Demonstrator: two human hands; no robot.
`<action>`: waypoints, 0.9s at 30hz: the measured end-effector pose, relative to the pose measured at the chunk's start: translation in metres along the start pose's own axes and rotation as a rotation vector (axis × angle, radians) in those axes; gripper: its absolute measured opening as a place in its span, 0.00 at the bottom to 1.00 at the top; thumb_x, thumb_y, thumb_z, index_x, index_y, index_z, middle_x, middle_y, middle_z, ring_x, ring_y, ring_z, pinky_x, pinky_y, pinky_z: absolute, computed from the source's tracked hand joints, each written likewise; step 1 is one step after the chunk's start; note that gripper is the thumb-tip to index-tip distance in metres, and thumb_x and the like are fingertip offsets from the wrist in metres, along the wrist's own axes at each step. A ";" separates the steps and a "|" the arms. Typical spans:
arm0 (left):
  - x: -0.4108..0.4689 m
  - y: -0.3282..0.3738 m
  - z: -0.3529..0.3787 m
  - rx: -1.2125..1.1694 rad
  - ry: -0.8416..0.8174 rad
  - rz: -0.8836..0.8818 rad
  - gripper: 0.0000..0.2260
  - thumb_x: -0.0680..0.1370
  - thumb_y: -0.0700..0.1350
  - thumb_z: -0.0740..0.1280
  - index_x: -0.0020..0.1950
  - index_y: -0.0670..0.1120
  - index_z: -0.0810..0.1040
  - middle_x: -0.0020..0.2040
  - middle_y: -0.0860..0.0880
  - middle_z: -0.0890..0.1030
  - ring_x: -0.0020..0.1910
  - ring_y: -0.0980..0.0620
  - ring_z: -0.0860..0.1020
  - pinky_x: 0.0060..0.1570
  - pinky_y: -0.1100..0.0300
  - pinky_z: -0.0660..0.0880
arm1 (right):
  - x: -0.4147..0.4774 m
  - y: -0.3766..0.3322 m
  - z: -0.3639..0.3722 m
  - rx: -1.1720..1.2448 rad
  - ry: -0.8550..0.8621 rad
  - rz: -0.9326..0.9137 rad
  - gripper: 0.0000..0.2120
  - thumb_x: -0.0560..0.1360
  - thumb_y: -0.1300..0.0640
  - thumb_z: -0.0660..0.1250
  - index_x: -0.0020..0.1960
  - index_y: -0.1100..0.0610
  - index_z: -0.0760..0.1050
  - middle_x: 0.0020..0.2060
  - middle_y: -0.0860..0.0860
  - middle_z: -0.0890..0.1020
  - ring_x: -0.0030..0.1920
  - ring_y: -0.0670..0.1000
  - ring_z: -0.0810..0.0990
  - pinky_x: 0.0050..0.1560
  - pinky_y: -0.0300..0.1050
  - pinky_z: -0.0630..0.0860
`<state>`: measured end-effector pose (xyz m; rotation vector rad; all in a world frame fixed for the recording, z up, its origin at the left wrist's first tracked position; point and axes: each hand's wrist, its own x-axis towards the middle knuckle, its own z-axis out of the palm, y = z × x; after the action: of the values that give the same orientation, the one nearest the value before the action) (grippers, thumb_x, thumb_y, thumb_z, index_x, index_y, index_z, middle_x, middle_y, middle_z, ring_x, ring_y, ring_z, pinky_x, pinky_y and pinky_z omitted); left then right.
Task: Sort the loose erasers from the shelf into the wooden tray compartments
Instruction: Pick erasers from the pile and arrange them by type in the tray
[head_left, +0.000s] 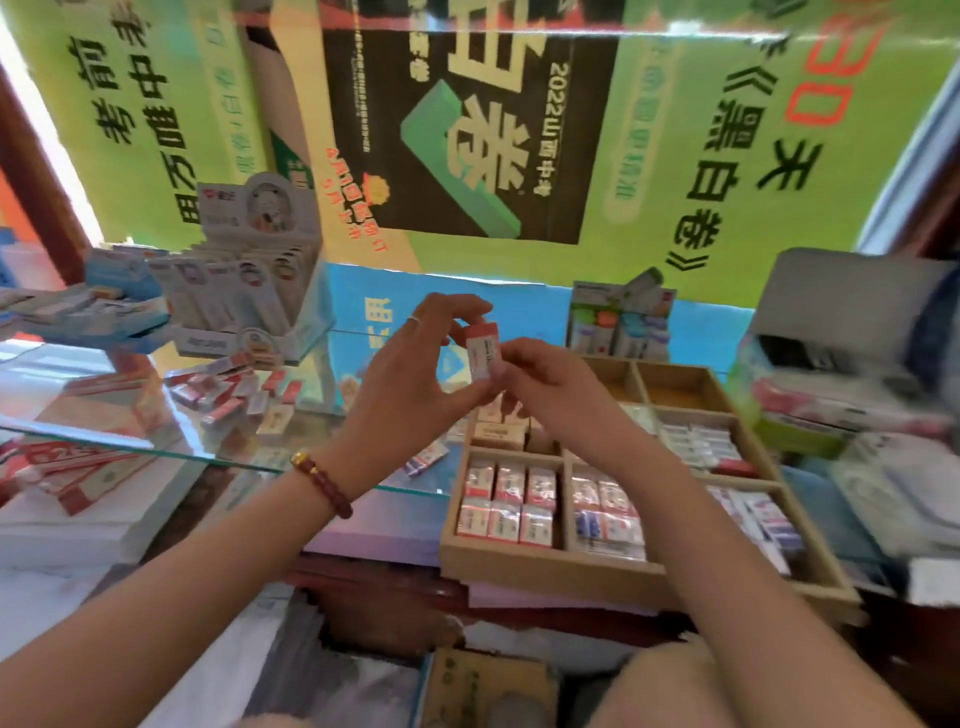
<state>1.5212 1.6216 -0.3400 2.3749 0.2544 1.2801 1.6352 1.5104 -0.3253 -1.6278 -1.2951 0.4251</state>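
Both hands meet above the far left part of the wooden tray (550, 567). My left hand (410, 369) pinches a small eraser (483, 351) with a red and white wrapper between thumb and fingers. My right hand (540, 382) grips the same eraser from the right. The tray's near compartments hold rows of wrapped erasers (506, 506); the two far right compartments look bare. A heap of loose erasers (234, 389) with red and white wrappers lies on the glass shelf (130, 441) to the left.
A display box of stationery (249, 291) stands behind the loose heap. Red and white boxes (78, 473) sit under the glass at left. A grey machine (852, 322) and packs crowd the right side. One eraser (426, 457) lies beside the tray's left wall.
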 end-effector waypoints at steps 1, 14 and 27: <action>0.005 0.015 0.013 -0.021 -0.008 0.013 0.24 0.69 0.49 0.74 0.61 0.51 0.69 0.54 0.55 0.75 0.49 0.58 0.75 0.49 0.66 0.70 | -0.011 0.003 -0.017 0.019 0.043 0.000 0.06 0.80 0.57 0.62 0.47 0.52 0.76 0.33 0.44 0.80 0.33 0.43 0.76 0.40 0.38 0.73; -0.024 0.096 0.142 0.323 -0.742 0.131 0.21 0.80 0.56 0.56 0.72 0.54 0.64 0.75 0.54 0.60 0.73 0.55 0.58 0.73 0.54 0.47 | -0.108 0.105 -0.167 -0.281 0.363 0.285 0.04 0.73 0.58 0.71 0.45 0.50 0.79 0.40 0.46 0.81 0.42 0.47 0.78 0.42 0.33 0.72; -0.002 0.116 0.171 -0.127 -0.324 -0.191 0.17 0.73 0.45 0.71 0.60 0.53 0.74 0.54 0.56 0.77 0.50 0.61 0.74 0.51 0.70 0.74 | -0.083 0.086 -0.140 0.129 0.258 0.386 0.06 0.77 0.62 0.64 0.54 0.56 0.75 0.45 0.60 0.81 0.39 0.48 0.79 0.39 0.38 0.79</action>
<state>1.6572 1.4698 -0.3714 2.3396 0.2819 0.7879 1.7571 1.3755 -0.3564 -1.7585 -0.7476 0.5001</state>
